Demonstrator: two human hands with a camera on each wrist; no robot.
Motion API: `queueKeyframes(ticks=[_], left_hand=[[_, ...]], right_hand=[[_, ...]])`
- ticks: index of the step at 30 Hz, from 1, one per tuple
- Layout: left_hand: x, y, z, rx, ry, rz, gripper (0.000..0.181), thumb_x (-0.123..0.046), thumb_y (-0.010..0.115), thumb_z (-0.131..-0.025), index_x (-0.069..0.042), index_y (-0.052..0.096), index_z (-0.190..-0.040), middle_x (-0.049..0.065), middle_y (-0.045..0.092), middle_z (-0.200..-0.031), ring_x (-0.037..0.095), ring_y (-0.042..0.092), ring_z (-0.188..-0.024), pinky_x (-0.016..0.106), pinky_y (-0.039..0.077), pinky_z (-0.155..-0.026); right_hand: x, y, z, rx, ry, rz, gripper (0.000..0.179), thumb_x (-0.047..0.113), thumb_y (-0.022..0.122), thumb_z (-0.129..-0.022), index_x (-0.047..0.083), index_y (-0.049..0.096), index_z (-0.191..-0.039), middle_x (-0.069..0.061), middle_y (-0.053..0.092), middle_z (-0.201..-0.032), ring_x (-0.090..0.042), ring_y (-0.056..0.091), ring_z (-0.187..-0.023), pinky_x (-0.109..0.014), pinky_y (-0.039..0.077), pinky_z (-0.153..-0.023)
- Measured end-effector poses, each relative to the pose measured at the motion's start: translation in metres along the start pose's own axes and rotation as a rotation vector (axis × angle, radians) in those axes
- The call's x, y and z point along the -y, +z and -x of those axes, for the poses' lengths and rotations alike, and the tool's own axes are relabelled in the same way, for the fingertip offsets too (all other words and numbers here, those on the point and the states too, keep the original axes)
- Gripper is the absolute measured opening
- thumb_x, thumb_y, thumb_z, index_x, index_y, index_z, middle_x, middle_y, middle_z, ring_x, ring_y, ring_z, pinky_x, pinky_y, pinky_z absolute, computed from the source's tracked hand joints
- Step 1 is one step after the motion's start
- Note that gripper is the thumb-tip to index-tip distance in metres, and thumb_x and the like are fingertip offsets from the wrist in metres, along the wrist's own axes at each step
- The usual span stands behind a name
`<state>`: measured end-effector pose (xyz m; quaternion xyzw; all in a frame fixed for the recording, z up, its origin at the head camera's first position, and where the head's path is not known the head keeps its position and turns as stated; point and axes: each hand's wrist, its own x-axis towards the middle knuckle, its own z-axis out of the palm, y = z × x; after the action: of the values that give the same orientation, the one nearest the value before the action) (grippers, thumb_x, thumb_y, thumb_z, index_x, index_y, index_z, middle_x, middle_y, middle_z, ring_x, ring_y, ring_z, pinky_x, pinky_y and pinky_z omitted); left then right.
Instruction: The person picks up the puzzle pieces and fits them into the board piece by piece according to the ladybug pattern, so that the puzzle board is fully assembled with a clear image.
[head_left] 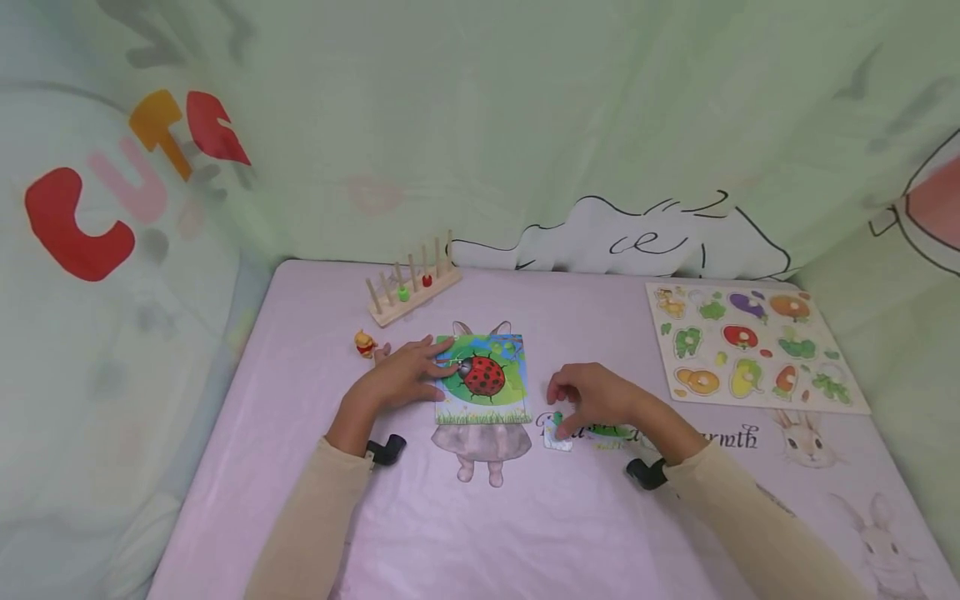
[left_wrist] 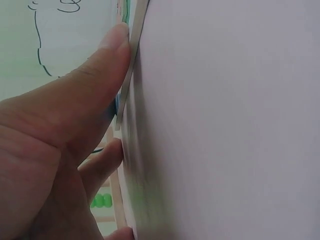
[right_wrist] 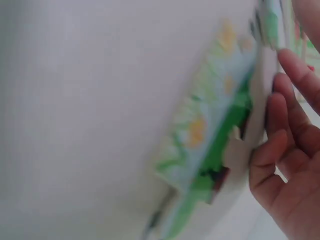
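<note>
Ladybug puzzle point(head_left: 491, 387) lies under the spread fingertips of the left hand point(head_left: 403, 374), left of the right hand point(head_left: 603, 394), whose thumb meets a loose piece point(head_left: 557, 444) (pinched or not, I cannot tell), so a slack hold could drop it, or light left-side pressure let the puzzle skid.

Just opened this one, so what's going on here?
A person's left hand rests on the left edge of a square ladybug picture. Their right hand is at a small puzzle piece; whether it's gripped isn't clear. Another printed section lies beneath that hand. Farther back are a peg rack and a vegetable board.
</note>
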<state>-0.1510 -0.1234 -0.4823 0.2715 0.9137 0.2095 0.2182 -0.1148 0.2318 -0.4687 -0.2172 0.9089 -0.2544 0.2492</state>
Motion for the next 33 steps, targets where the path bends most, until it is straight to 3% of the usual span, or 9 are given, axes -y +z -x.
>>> queueKeyframes(ticks=[6,19,28,33], left_hand=[[-0.002,0.000,0.000,0.014,-0.007,0.010,0.056,-0.037,0.076,-0.091,-0.034,0.057,-0.144,-0.010,0.026,-0.169,0.027,0.018,-0.159,0.078,0.006,-0.115],[0.000,-0.001,-0.001,0.022,-0.014,-0.006,0.056,-0.039,0.075,-0.091,-0.035,0.057,-0.144,-0.011,0.025,-0.169,0.027,0.018,-0.159,0.079,0.007,-0.115],[0.002,-0.001,-0.001,0.025,-0.018,-0.001,0.057,-0.040,0.075,-0.091,-0.035,0.056,-0.145,-0.012,0.024,-0.169,0.027,0.018,-0.159,0.078,0.006,-0.115],[0.002,0.000,-0.002,0.026,-0.018,-0.006,0.056,-0.040,0.075,-0.091,-0.036,0.056,-0.144,-0.011,0.024,-0.169,0.027,0.018,-0.159,0.078,0.007,-0.115]], right_hand=[[0.005,0.010,0.006,-0.035,-0.019,0.072,0.048,0.027,0.100,-0.061,0.020,0.066,-0.095,0.008,0.062,-0.097,-0.013,0.054,-0.091,-0.034,0.051,-0.088],[0.002,0.015,0.014,-0.056,-0.031,0.082,0.037,0.023,0.095,-0.070,0.021,0.070,-0.096,0.010,0.065,-0.100,-0.011,0.055,-0.095,-0.036,0.052,-0.091],[0.010,0.015,0.011,-0.142,0.111,0.136,0.043,0.029,0.097,-0.065,0.016,0.071,-0.096,0.007,0.065,-0.088,-0.012,0.054,-0.082,-0.032,0.048,-0.074],[0.010,0.014,0.010,-0.141,0.112,0.106,0.042,0.027,0.098,-0.065,0.013,0.070,-0.094,0.006,0.064,-0.086,-0.012,0.054,-0.080,-0.031,0.047,-0.074]])
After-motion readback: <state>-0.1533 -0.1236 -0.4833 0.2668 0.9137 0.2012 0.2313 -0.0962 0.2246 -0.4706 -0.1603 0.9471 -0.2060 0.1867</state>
